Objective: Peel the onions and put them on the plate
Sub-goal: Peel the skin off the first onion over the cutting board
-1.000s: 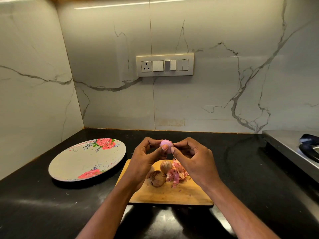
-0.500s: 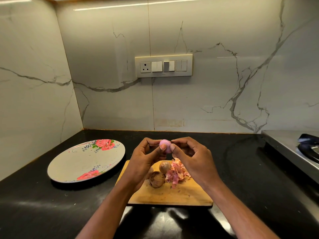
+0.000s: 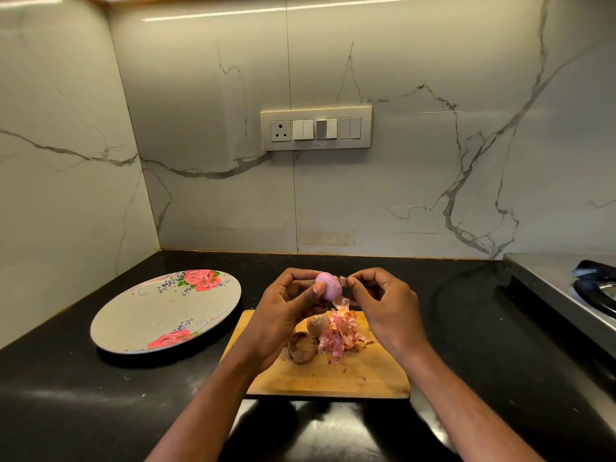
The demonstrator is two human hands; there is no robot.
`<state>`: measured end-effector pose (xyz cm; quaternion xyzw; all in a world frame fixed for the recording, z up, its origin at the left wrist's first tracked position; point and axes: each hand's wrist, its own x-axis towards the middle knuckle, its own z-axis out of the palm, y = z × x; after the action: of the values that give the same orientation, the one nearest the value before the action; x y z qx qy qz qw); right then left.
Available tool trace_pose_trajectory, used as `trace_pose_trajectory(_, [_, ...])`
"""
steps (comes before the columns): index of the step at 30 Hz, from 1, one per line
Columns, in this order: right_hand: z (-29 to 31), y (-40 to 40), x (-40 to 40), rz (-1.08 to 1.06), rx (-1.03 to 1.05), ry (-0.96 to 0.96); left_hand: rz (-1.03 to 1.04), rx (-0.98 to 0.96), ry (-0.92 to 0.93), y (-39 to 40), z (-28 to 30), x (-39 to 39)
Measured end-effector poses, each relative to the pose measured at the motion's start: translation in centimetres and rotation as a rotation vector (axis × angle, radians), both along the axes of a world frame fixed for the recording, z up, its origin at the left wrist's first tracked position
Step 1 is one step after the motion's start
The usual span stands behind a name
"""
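My left hand [image 3: 286, 305] holds a small pink peeled onion [image 3: 330, 287] between thumb and fingers, above the wooden cutting board [image 3: 350, 375]. My right hand [image 3: 383, 301] pinches a bit of brown skin [image 3: 343, 280] at the onion's right end, and a strip of peel [image 3: 341, 303] hangs below it. Two unpeeled brown onions [image 3: 302, 347] [image 3: 317, 324] lie on the board beside a heap of pink peels [image 3: 343, 335]. The round floral plate [image 3: 160, 315] sits to the left on the black counter, with nothing on it.
A steel stove [image 3: 566, 288] with a burner edge occupies the right side of the counter. Marble walls close the back and left; a switch panel [image 3: 316, 129] is on the back wall.
My right hand has drawn slightly to the right, pulling a bit of skin away from the onion. A strip of peel now hangs under the onion. The left hand's grip is unchanged.
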<state>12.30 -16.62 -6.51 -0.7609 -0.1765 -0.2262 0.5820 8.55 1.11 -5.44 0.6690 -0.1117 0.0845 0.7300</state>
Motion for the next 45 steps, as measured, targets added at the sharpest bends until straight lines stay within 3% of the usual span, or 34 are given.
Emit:
trace_pose_trajectory(9, [-0.1, -0.2, 0.0, 0.003, -0.279, -0.027, -0.032, -0.192, 0.044, 0.7, 0.2, 0.0])
trace_pose_trajectory(20, [1.0, 0.1, -1.1, 0.126, -0.122, -0.051, -0.078, -0.187, 0.083, 0.5, 0.3, 0.0])
trace_pose_trajectory(31, [0.7, 0.5, -1.0, 0.088, -0.080, -0.143, -0.079, 0.009, 0.009, 0.5, 0.2, 0.1])
trace_pose_trajectory(38, [1.0, 0.3, -0.8, 0.075, 0.069, -0.068, -0.084, -0.163, 0.052, 0.5, 0.4, 0.0])
trace_pose_trajectory(45, [1.1, 0.0, -0.9, 0.090, -0.028, -0.093, -0.084, -0.257, 0.090, 0.5, 0.6, -0.2])
